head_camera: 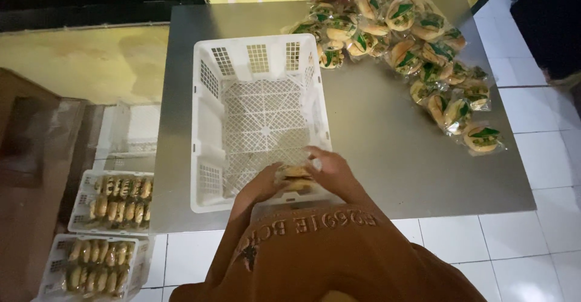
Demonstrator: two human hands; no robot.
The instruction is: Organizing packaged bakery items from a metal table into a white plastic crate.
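Note:
A white plastic crate (260, 54) with lattice walls stands on a steel table (387, 157). My left hand (263, 184) and my right hand (333, 172) meet at the crate's near edge, both closed around a small stack of wrapped buns (295, 178) held low inside the crate. A heap of several clear-wrapped buns with green labels (405, 36) lies across the table's far right corner, trailing down toward a lone wrapped bun (483, 138).
On the tiled floor to the left, two white crates (112, 202) (94, 269) hold rows of packed buns. A brown wooden surface (30, 157) lies further left. A yellow wall runs behind the table. My brown shirt fills the lower middle.

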